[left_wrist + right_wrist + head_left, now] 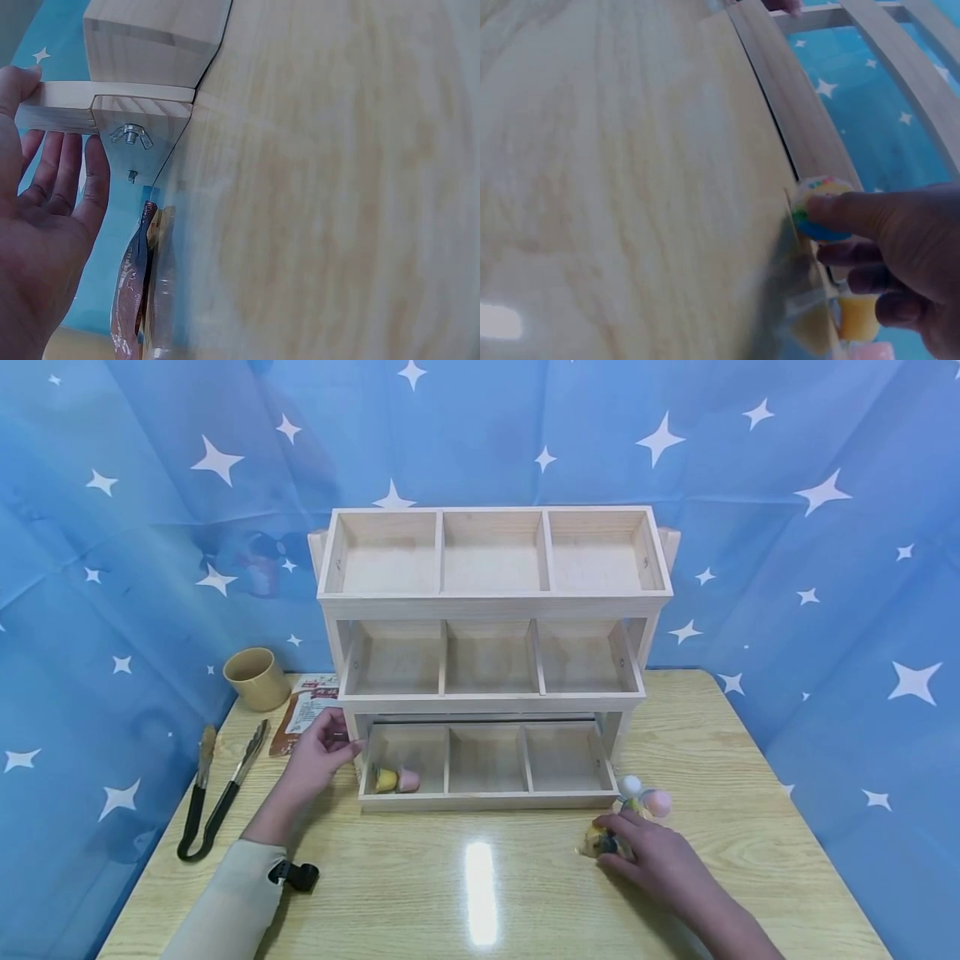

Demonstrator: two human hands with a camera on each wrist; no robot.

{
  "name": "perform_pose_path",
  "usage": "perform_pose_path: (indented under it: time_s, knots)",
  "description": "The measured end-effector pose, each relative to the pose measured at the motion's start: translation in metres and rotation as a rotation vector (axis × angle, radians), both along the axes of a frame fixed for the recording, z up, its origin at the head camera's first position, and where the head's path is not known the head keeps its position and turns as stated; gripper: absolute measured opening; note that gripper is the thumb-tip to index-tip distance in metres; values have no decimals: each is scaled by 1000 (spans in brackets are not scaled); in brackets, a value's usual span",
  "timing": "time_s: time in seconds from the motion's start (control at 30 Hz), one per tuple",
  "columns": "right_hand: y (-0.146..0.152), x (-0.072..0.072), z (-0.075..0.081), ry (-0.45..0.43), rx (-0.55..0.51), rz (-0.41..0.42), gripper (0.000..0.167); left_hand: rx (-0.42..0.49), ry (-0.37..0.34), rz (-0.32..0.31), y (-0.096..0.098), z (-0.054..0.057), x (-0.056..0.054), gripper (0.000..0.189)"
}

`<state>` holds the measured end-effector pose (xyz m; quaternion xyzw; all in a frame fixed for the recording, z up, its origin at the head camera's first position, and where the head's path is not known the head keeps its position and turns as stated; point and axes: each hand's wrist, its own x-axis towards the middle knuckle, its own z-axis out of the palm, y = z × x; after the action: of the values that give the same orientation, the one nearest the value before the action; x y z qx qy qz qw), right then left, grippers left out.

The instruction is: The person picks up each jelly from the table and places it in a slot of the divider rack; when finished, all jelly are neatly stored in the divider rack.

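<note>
Right hand point(652, 862): the thumb and fingers are closed on a small lidded cup point(823, 214), the thumb laid across its patterned lid and the other fingers bent behind, a pinch that probably suits so small a body. The held cup is in front of the right end of the wooden rack point(487, 803); whether it touches the table point(390, 893) cannot be told. Just beyond the knuckles lie a pink-topped cup point(657, 803) and a pale-topped one point(630, 786), presumably grouped there for easy reach. Left hand point(321, 750): thumb above and fingers beneath, it holds a side bar of the rack with a narrow opening, seemingly to steady the frame. The forearms slant inward from the lower corners, the left sleeved. Between the hands, a yellow cup point(386, 780) and a pink cup point(408, 780) lie side by side in the bottom tier's left compartment; tongs point(197, 814) lie farther left.
</note>
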<state>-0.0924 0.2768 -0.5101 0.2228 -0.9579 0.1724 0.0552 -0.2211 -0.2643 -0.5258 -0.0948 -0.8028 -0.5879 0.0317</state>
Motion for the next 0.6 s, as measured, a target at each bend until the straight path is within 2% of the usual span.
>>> perform_pose_path:
  time_s: [0.17, 0.3, 0.5, 0.6]
  knots:
    - [-6, 2, -1, -41, -10, 8, 38, -4, -2, 5, 0, 0, 0, 44]
    - [-10, 3, -4, -8, -53, 44, 40, 1, -4, 5, 1, 0, 0, 45]
    - [-13, -2, -11, 19, -117, 141, 44, 7, -10, 7, 1, 0, 0, 45]
    - [-16, -3, -12, 22, -130, 160, 44, 6, -13, 8, 1, 1, 0, 46]
